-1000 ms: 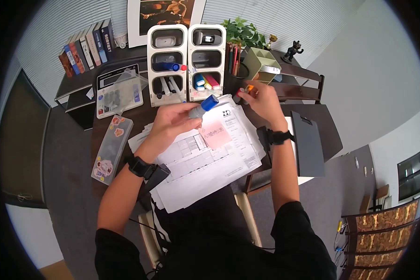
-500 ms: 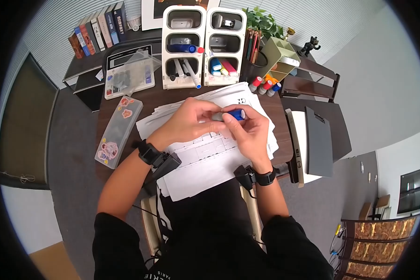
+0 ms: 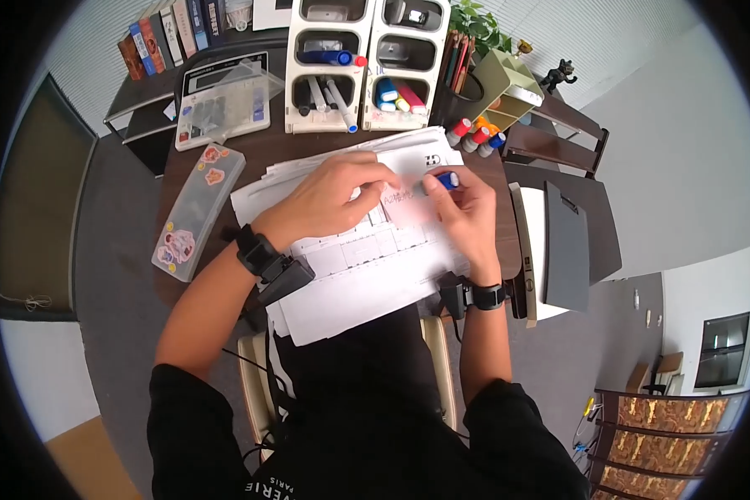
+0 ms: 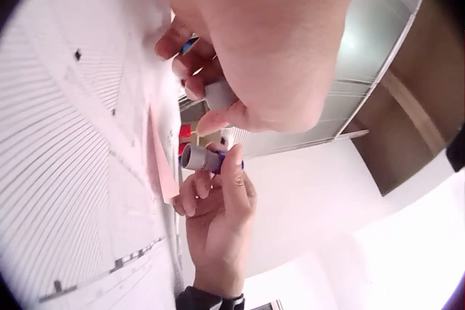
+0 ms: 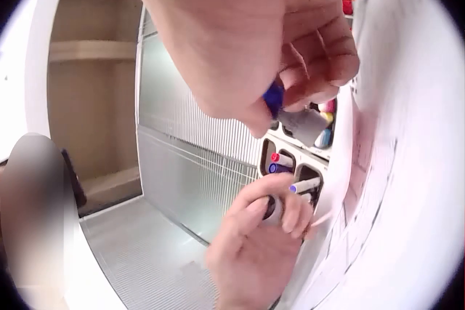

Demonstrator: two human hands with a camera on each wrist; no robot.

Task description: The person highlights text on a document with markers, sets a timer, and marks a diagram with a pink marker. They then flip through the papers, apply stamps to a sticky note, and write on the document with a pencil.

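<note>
My right hand [image 3: 468,217] pinches a stubby blue-topped stamp [image 3: 447,180] between thumb and fingers; its grey cylindrical end [image 4: 195,157] faces my left hand. Bent inward opposite, my left hand [image 3: 333,196] holds a small grey cap [image 4: 218,95], mostly covered by its fingers in the head view. In the right wrist view the cap shows a dark round end. A gap separates the two pieces. Beneath both hands lies a stack of printed sheets [image 3: 342,300] with a pink sticky note [image 3: 400,204] bearing handwriting.
Several red, orange and blue-topped stamps [image 3: 479,135] stand at the back right, near a pencil cup [image 3: 458,108] and green organiser [image 3: 504,83]. Two white pen racks [image 3: 321,125] stand behind the papers. A stickered pencil case [image 3: 196,212] and calculator [image 3: 225,92] lie left; a dark clipboard [image 3: 567,250] right.
My right hand has come from the stamps at the back right to the one in my left hand. The stamp and its cap are now apart, one piece in each hand.
</note>
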